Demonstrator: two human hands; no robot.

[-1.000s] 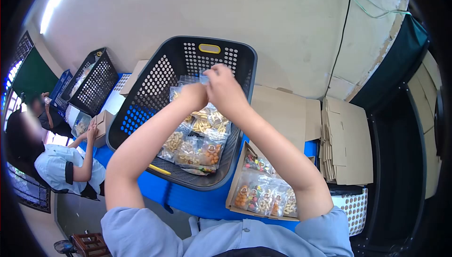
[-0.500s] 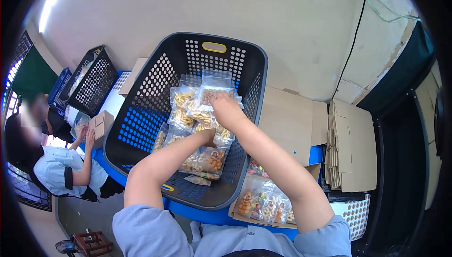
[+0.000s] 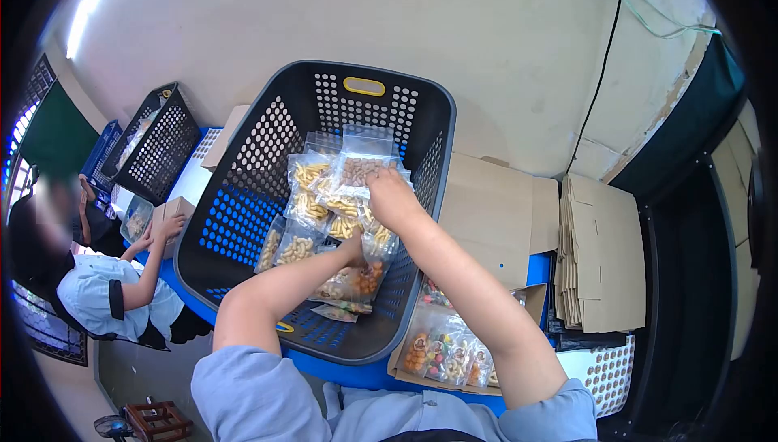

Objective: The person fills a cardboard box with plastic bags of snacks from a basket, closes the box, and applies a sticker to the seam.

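A large black plastic basket (image 3: 438, 191) with round holes stands on a blue-covered table and holds several clear zip bags of snacks. With its fingers pinched on the upper part of a bag of brown nuts (image 3: 354, 170), my right hand (image 3: 395, 199) works near the top of the pile. My left hand (image 3: 354, 249) reaches lower among the bags, its fingers mostly hidden between them. Around the hands lie bags of yellow stick snacks (image 3: 308, 205), a bag of pale curled snacks (image 3: 296, 249) and a bag of orange snacks (image 3: 369, 277).
An open cardboard box (image 3: 405, 367) of snack bags sits right of the basket. Beyond it are folded cardboard boxes (image 3: 600, 256) and a sticker sheet (image 3: 604, 373). At left, a co-worker (image 3: 121, 288) handles a small carton (image 3: 180, 211) near another black basket (image 3: 158, 142).
Both my hands stay among the bags, with the left hand slightly deeper between them. The view has shifted a little. The co-worker's hands have moved onto the carton.
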